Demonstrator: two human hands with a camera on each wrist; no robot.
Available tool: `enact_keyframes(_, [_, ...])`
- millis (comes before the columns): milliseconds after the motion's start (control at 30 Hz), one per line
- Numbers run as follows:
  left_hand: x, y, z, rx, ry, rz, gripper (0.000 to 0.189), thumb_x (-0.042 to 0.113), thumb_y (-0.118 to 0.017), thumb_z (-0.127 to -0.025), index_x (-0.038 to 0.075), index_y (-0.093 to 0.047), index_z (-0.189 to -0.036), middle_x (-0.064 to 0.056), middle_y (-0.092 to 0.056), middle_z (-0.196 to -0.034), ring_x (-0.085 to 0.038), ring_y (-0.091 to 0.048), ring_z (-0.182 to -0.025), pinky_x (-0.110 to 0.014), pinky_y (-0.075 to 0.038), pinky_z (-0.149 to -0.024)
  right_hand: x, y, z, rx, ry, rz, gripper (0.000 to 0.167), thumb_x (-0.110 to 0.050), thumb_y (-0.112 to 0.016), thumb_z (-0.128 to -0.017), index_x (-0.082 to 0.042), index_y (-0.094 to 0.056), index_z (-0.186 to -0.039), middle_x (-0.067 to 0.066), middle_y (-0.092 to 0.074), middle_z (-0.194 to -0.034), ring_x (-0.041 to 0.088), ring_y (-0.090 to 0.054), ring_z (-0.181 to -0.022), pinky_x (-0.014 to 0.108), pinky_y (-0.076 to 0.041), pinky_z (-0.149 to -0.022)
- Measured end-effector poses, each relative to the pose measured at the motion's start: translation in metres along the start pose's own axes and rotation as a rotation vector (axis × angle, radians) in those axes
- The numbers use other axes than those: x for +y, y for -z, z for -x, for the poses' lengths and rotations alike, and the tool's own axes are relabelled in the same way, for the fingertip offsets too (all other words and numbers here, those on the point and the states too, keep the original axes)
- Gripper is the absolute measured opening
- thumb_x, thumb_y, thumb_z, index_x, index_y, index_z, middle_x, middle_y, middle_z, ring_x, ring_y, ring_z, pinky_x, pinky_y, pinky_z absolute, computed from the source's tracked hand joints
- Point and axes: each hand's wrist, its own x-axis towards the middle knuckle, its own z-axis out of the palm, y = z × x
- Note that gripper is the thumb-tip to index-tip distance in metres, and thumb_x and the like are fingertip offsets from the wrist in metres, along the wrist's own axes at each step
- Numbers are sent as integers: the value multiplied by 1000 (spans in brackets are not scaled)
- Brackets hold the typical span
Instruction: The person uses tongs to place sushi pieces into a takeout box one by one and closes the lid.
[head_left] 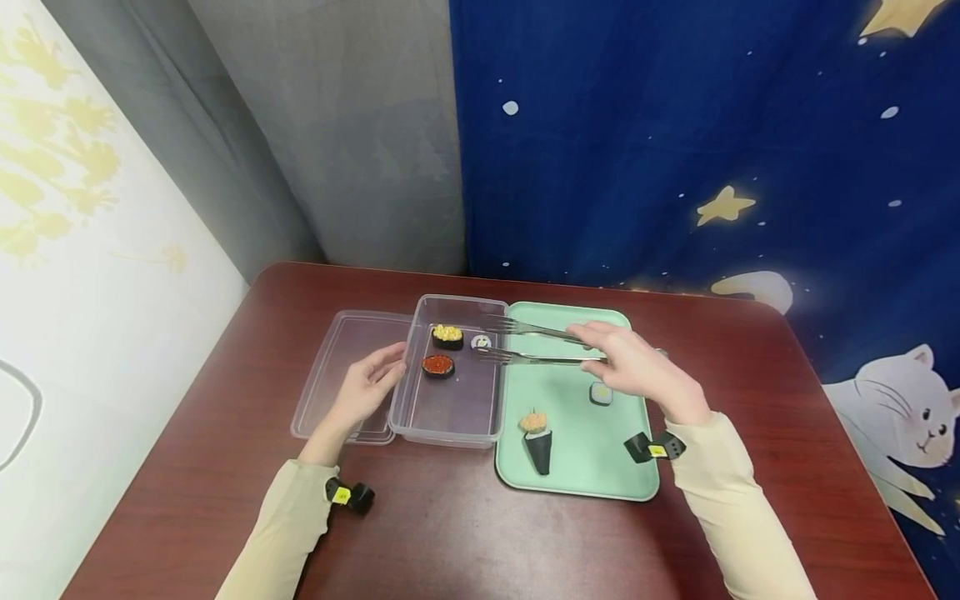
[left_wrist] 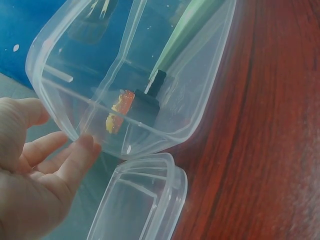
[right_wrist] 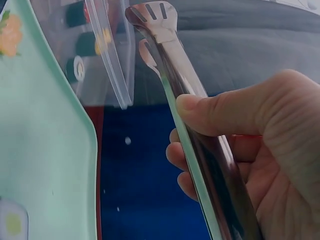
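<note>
My right hand [head_left: 630, 358] grips metal tongs [right_wrist: 186, 70] with slotted ends, thumb on one arm and fingers round the other. The tongs' ends are apart over the clear plastic box [head_left: 457, 421], with nothing visible between them. Inside the box are a corn-topped sushi [head_left: 447, 342], a red roe sushi [head_left: 438, 365] and a small round roll [right_wrist: 78, 68], which lies near the tongs' ends in the head view. My left hand [head_left: 367, 387] has loosely bent fingers touching the box's left wall from outside.
Right of the box lies a green tray [head_left: 585, 475], bearing a cone hand roll [head_left: 538, 452] and a small square-looking roll [head_left: 601, 393]. A clear lid [head_left: 326, 375] lies left of the box, partly under my left hand. Curtains [head_left: 600, 167] hang behind the table [head_left: 442, 517].
</note>
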Motion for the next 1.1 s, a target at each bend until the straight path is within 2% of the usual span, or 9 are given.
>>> enact_keyframes(167, [1, -1, 0, -8, -2, -5, 39, 0, -53, -94, -11, -46, -131, -28, -48, -132, -41, -50, -118, -18, -48, -90, 12, 5, 23, 58, -27, 16, 49, 5, -71, -78, 8, -55, -124, 22, -59, -118, 32, -59, -102, 43, -53, -76])
enact_keyframes(400, [1, 0, 1, -9, 6, 0, 40, 2, -54, -94, -10, -46, -132, -27, -47, -133, -40, -50, -119, -19, -47, -91, 25, 10, 56, 170, -9, 60, 50, 7, -74, -72, 7, -58, -119, 16, -63, -106, 23, -60, -80, 37, -51, -63])
enact_keyframes(500, [2, 1, 2, -4, 6, -7, 40, 2, -54, -94, -10, -45, -132, -28, -47, -133, -41, -49, -119, -20, -47, -92, 30, 12, 69, 199, -5, 79, 50, 6, -75, -70, 5, -59, -117, 13, -64, -103, 22, -61, -83, 38, -52, -65])
enact_keyframes(733, [2, 0, 1, -5, -4, -9, 40, 1, -54, -94, -10, -46, -131, -28, -47, -132, -41, -50, -119, -18, -47, -91, 40, 14, 99, 236, -24, 119, 52, 4, -78, -65, 2, -60, -113, 8, -64, -93, 16, -56, -72, 26, -45, -61])
enact_keyframes(1100, [2, 0, 2, -8, 11, -18, 41, 4, -54, -95, -8, -45, -133, -26, -47, -134, -39, -50, -119, -19, -47, -92, 48, 1, 133, 237, -70, 110, 54, 6, -79, -62, 3, -60, -112, 7, -64, -93, 13, -55, -73, 13, -41, -66])
